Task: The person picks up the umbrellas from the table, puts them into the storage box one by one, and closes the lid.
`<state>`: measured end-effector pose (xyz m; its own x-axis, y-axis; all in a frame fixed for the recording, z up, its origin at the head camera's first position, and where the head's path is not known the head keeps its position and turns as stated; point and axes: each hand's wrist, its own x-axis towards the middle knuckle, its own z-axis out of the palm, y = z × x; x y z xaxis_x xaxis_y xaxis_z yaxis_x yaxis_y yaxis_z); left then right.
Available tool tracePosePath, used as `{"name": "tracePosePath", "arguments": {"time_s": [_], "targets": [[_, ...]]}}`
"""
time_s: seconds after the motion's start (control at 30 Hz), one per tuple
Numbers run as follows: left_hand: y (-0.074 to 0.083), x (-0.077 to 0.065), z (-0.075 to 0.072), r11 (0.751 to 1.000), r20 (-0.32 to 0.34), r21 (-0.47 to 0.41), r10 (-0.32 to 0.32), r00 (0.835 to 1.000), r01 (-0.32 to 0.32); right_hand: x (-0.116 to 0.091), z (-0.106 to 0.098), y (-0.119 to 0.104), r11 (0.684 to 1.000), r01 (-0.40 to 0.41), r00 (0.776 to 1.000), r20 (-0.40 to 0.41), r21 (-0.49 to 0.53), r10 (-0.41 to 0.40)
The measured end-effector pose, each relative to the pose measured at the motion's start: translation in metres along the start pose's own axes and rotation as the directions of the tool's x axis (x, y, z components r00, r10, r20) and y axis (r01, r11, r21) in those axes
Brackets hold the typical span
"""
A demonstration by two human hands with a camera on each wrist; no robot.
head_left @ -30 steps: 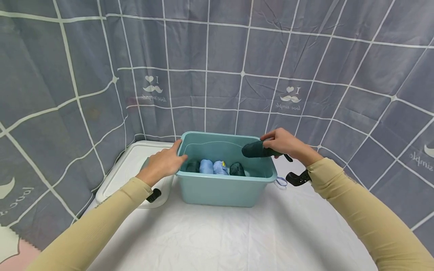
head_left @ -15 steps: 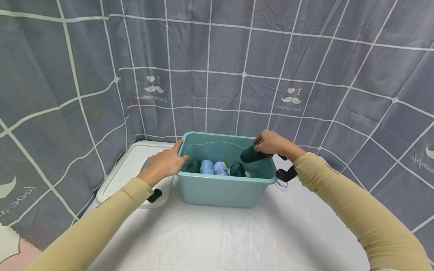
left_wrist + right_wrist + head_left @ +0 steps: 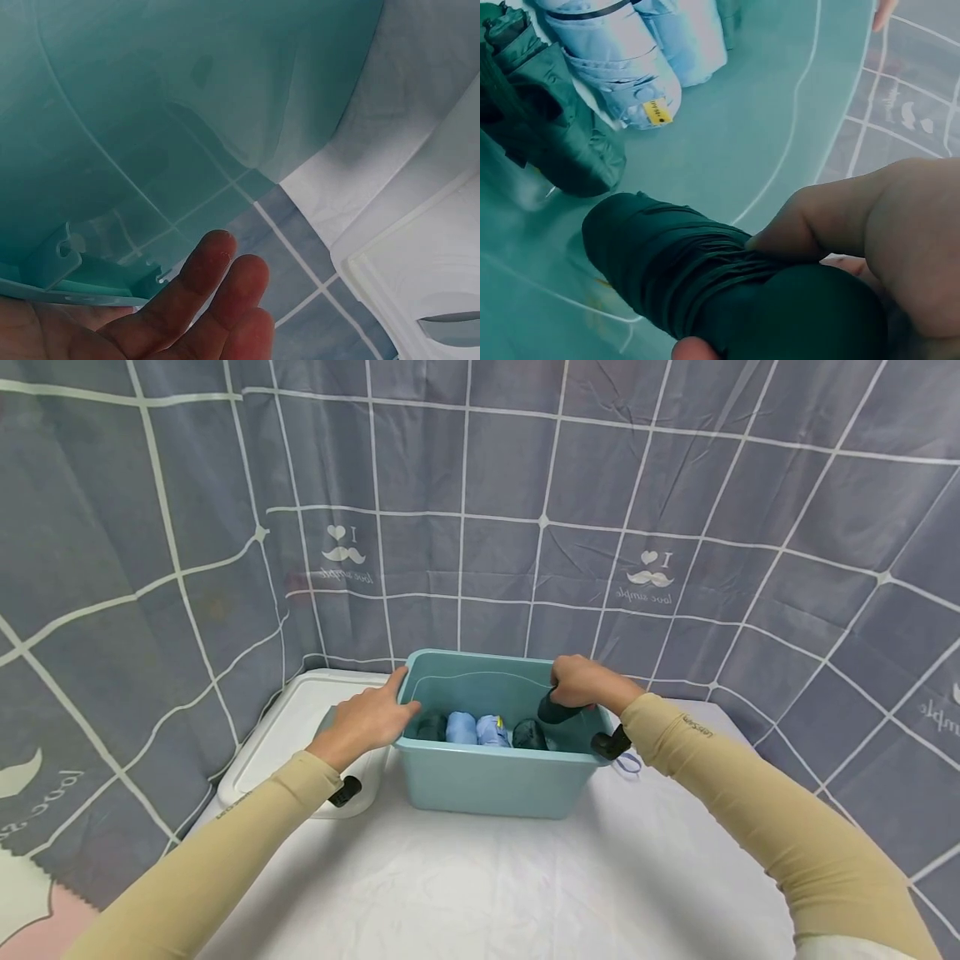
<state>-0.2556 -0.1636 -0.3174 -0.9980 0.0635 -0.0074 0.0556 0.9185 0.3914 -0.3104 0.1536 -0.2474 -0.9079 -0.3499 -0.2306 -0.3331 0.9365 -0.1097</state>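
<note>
Right fingers (image 3: 817,221) pinch one umbrella (image 3: 675,259); left fingers (image 3: 196,273), spread, touch one bin (image 3: 495,787); four more umbrellas (image 3: 492,731) inside.

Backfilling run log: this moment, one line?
left hand: on teal bin, left end; right hand: holds dark green roll, right end; in bin: two light blue rolls, two other green rolls; white lid: beside bin

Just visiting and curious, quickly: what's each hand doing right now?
Left hand: open, touching the teal bin at its rim.
Right hand: closed, holding a dark green bundle.
</note>
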Motion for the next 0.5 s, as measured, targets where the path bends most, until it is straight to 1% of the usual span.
{"name": "tracePosePath", "arguments": {"time_s": [0.2, 0.5], "targets": [[-0.001, 0.000, 0.000, 1.000, 0.003, 0.005, 0.001, 1.000, -0.001, 0.010, 0.005, -0.003, 1.000, -0.027, 0.998, 0.048, -0.016, 0.027], [-0.002, 0.000, 0.000, 1.000, -0.001, 0.007, -0.001, 1.000, 0.001, 0.021, 0.011, -0.008, 0.999, -0.020, 0.994, 0.107, -0.036, 0.024]]}}
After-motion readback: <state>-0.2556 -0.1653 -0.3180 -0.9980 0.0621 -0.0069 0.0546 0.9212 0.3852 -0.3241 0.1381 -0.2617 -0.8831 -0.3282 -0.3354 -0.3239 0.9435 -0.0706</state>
